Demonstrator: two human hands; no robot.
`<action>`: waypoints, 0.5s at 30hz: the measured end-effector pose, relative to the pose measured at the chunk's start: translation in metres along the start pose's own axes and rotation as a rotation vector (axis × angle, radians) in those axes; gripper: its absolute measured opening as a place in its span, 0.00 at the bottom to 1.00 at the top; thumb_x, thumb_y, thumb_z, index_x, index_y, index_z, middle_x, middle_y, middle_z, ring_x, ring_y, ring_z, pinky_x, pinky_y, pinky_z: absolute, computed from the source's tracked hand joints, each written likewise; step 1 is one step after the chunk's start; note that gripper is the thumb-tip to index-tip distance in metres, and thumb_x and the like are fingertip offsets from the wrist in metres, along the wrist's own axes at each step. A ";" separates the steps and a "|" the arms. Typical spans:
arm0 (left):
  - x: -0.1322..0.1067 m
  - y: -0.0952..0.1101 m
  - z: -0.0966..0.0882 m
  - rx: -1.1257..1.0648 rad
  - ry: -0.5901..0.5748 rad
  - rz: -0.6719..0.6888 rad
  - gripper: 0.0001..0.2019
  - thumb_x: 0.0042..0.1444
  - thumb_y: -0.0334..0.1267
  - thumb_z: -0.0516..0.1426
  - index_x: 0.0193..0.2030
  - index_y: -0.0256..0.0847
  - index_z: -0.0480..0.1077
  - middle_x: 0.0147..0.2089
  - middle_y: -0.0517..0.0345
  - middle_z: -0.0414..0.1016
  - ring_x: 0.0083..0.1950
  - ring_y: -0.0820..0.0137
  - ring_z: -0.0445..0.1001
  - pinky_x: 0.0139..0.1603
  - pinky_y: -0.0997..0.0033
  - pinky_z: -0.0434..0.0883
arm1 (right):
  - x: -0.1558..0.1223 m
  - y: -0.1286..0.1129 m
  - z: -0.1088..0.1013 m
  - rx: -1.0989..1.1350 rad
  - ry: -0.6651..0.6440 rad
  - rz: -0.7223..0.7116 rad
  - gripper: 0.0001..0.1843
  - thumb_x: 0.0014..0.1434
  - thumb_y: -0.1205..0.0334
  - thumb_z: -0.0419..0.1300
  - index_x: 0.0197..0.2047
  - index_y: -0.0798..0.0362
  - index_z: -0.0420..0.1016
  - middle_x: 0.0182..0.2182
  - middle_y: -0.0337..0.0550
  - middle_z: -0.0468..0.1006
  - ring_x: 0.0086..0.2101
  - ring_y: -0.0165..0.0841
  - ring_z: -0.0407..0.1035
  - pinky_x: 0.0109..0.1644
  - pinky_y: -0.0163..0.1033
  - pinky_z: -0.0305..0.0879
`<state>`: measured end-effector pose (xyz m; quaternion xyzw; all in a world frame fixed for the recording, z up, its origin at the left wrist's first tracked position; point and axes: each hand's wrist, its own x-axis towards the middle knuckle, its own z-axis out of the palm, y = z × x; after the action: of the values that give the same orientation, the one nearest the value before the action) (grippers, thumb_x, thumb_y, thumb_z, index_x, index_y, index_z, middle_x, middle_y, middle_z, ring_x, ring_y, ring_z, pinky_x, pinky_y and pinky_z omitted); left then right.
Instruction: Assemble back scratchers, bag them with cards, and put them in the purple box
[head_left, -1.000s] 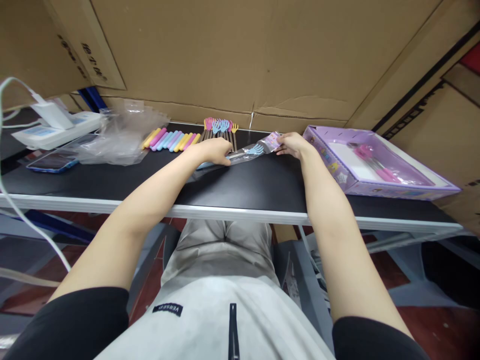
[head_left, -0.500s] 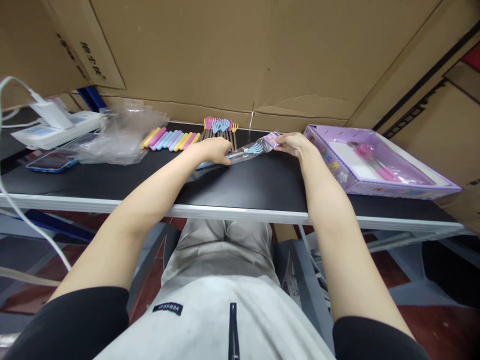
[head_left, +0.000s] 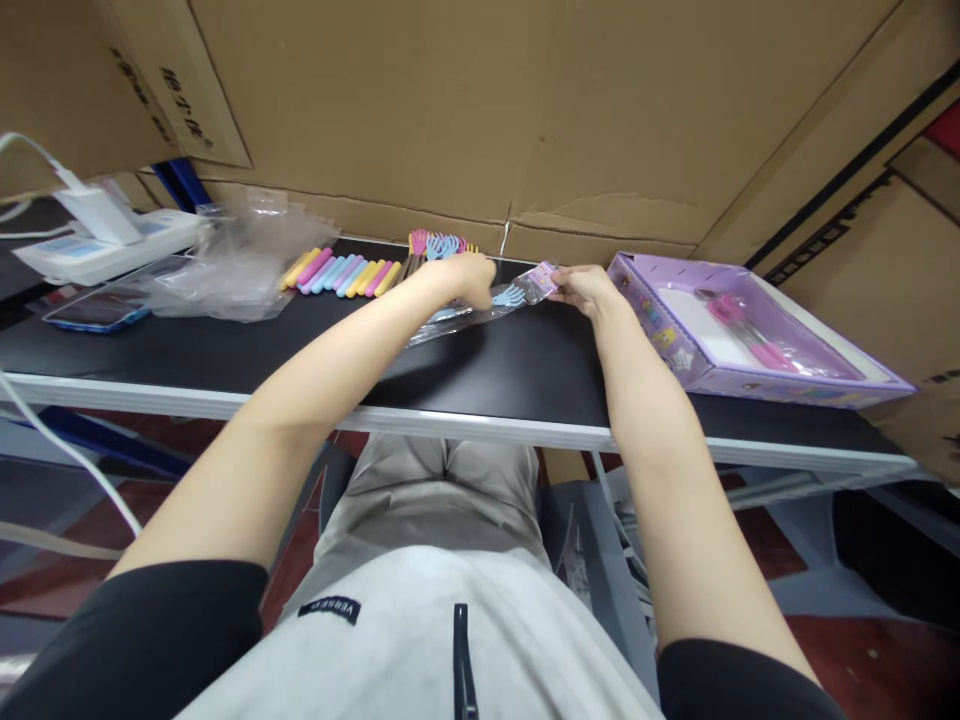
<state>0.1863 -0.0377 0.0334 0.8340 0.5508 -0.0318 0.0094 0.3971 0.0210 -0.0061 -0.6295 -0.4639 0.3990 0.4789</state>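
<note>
Pinching the printed end of a clear plastic sleeve (head_left: 534, 285), the right hand (head_left: 585, 287) is closed. Inside, a blue claw-headed back scratcher (head_left: 509, 296) lies over the black tabletop (head_left: 510, 375); the left hand (head_left: 469, 279) curls above it, grip impossible to tell.

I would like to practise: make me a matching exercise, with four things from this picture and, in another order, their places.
Things:
1. purple box
2. clear bags
3. light blue claw
4. right hand

Places:
A. between the left hand and the right hand
B. at the purple label
C. towards the right end of the table
D. between the phone and the coloured handles

Pairs: 1-C, 2-D, 3-A, 4-B
</note>
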 end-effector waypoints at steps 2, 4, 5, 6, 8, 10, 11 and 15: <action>0.015 0.019 0.004 -0.101 0.118 0.005 0.30 0.62 0.36 0.64 0.71 0.28 0.73 0.69 0.33 0.76 0.71 0.46 0.75 0.70 0.58 0.72 | -0.001 -0.001 0.000 -0.009 0.006 -0.005 0.18 0.65 0.85 0.59 0.27 0.59 0.71 0.22 0.38 0.74 0.23 0.24 0.70 0.37 0.33 0.77; 0.032 0.036 0.012 -0.196 0.151 -0.015 0.34 0.66 0.41 0.66 0.75 0.26 0.68 0.73 0.30 0.72 0.76 0.45 0.70 0.75 0.57 0.68 | -0.002 0.000 0.000 -0.017 0.016 -0.013 0.18 0.65 0.85 0.59 0.27 0.58 0.71 0.21 0.38 0.74 0.23 0.24 0.69 0.35 0.32 0.76; 0.040 0.043 0.017 -0.248 0.141 -0.035 0.36 0.66 0.44 0.66 0.76 0.26 0.66 0.74 0.30 0.71 0.77 0.46 0.69 0.76 0.57 0.67 | -0.002 0.000 0.001 -0.020 0.019 -0.016 0.18 0.65 0.85 0.59 0.26 0.58 0.70 0.21 0.38 0.73 0.23 0.24 0.69 0.35 0.32 0.75; 0.046 0.049 0.023 -0.292 0.134 -0.062 0.39 0.66 0.46 0.67 0.77 0.27 0.65 0.75 0.30 0.70 0.78 0.46 0.68 0.77 0.57 0.66 | -0.002 0.000 0.000 -0.022 0.019 -0.017 0.19 0.64 0.85 0.59 0.26 0.58 0.70 0.20 0.38 0.73 0.23 0.24 0.69 0.35 0.32 0.75; 0.057 0.057 0.033 -0.358 0.153 -0.117 0.42 0.66 0.50 0.69 0.77 0.26 0.62 0.76 0.29 0.69 0.78 0.46 0.68 0.78 0.56 0.65 | -0.002 0.001 0.000 -0.026 0.011 -0.016 0.19 0.63 0.86 0.58 0.26 0.57 0.69 0.20 0.37 0.72 0.23 0.25 0.68 0.36 0.32 0.75; 0.062 0.061 0.043 -0.403 0.206 -0.141 0.41 0.68 0.52 0.67 0.77 0.26 0.63 0.75 0.29 0.70 0.77 0.47 0.69 0.78 0.54 0.65 | -0.002 0.001 0.000 -0.028 -0.005 -0.010 0.18 0.63 0.86 0.58 0.27 0.56 0.69 0.20 0.37 0.72 0.24 0.25 0.68 0.38 0.33 0.76; 0.064 0.062 0.046 -0.419 0.235 -0.141 0.39 0.69 0.53 0.66 0.76 0.26 0.64 0.74 0.30 0.71 0.77 0.48 0.70 0.77 0.53 0.65 | -0.002 0.000 0.000 -0.028 -0.008 -0.005 0.18 0.63 0.86 0.58 0.27 0.56 0.68 0.21 0.36 0.72 0.24 0.24 0.68 0.40 0.33 0.76; 0.065 0.062 0.055 -0.446 0.309 -0.124 0.33 0.72 0.53 0.63 0.73 0.30 0.66 0.73 0.33 0.74 0.75 0.49 0.72 0.75 0.50 0.68 | -0.005 -0.002 0.003 0.000 -0.003 0.014 0.18 0.66 0.83 0.57 0.28 0.54 0.67 0.21 0.35 0.70 0.24 0.24 0.66 0.42 0.33 0.77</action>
<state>0.2660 -0.0050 -0.0268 0.7710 0.5890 0.2172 0.1067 0.3925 0.0172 -0.0041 -0.6321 -0.4602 0.4033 0.4755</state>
